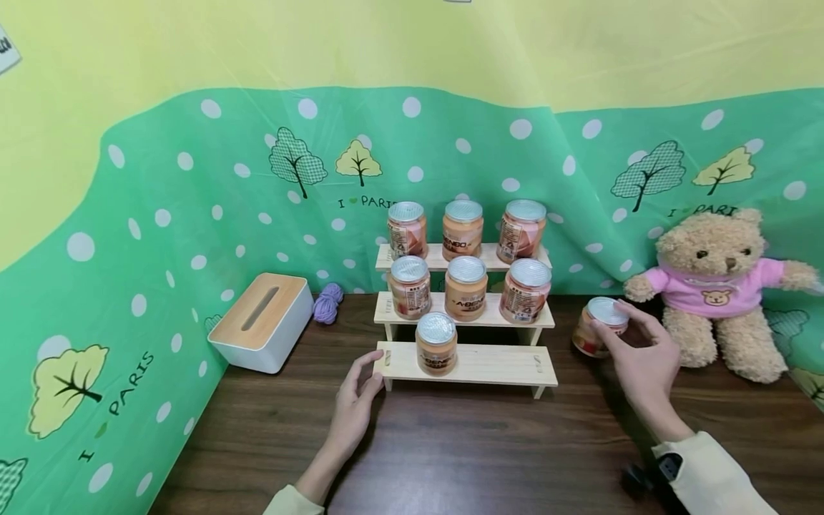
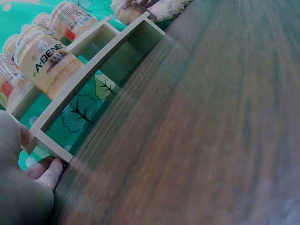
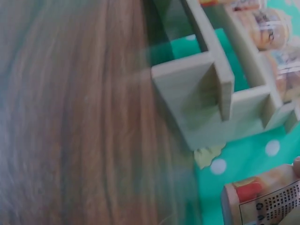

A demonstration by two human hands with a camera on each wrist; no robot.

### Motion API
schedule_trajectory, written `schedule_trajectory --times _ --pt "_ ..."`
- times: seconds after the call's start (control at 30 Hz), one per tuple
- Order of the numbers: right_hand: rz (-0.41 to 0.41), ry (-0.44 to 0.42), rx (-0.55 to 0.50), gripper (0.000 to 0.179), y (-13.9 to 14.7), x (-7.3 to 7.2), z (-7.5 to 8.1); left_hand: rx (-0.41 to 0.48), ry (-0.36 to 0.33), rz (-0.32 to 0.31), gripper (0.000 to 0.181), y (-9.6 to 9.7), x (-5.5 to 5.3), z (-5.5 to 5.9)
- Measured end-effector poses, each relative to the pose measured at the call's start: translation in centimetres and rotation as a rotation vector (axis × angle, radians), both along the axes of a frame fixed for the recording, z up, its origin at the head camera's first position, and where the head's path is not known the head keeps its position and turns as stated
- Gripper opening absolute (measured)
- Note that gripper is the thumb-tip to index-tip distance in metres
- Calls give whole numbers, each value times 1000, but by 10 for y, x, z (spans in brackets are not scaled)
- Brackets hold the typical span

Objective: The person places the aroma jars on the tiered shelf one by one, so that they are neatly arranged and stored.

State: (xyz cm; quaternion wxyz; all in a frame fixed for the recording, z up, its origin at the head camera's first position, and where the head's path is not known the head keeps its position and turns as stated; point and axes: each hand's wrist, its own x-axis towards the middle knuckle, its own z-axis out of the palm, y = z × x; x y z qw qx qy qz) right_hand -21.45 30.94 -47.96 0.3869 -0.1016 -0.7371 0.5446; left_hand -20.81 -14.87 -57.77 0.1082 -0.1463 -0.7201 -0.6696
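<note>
A three-step wooden display stand [image 1: 496, 363] stands on the table, with jars on every step. My left hand [image 1: 352, 399] holds the left end of its lowest step; in the left wrist view the fingers [image 2: 50, 174] lie against the end leg. One clear-lidded jar [image 1: 436, 345] sits left of middle on that step. To the right of the stand, my right hand [image 1: 646, 357] pinches another jar [image 1: 595, 330] near its lid, between thumb and fingers. That jar [image 3: 267, 197] shows its printed label in the right wrist view. Whether its base touches the table I cannot tell.
Three jars stand on the middle step, including a centre jar [image 1: 466, 290], and three on the top step. A tissue box [image 1: 283, 325] and purple yarn [image 1: 328, 304] lie left. A teddy bear [image 1: 714, 286] sits right, before a green cloth backdrop [image 1: 251, 207].
</note>
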Motion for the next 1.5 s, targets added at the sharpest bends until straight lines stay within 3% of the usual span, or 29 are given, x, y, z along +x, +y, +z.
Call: schedule_trajectory --times 0.17,0.23,0.4,0.5,0.63,0.8,0.87,0.97,1.27,1.37,1.5 --pt "47 69 17 49 -12 16 13 20 -109 24 38 0 3 0" --pt "73 102 23 48 -18 24 20 28 -102 18 38 1 6 5" --pt "150 183 -7 48 -32 43 37 36 14 -22 40 5 13 21" --pt "188 198 -34 48 -40 52 45 28 21 -26 38 4 10 18" --pt "249 189 -81 45 -52 60 52 5 -23 -7 38 4 12 23" --pt "268 158 -37 42 -68 65 57 -5 -79 8 39 9 20 42" --pt "253 141 17 42 -74 67 57 -4 -106 18 39 8 16 35" --pt "248 119 65 43 -81 68 56 -5 -124 20 38 3 6 15" --pt "347 80 -5 41 -97 70 41 23 -197 4 39 -4 -9 -9" --pt "362 89 16 42 -103 69 35 18 -189 3 40 -4 -9 -11" --pt "407 124 -4 43 -112 66 29 -1 -157 16 38 -2 -4 -3"
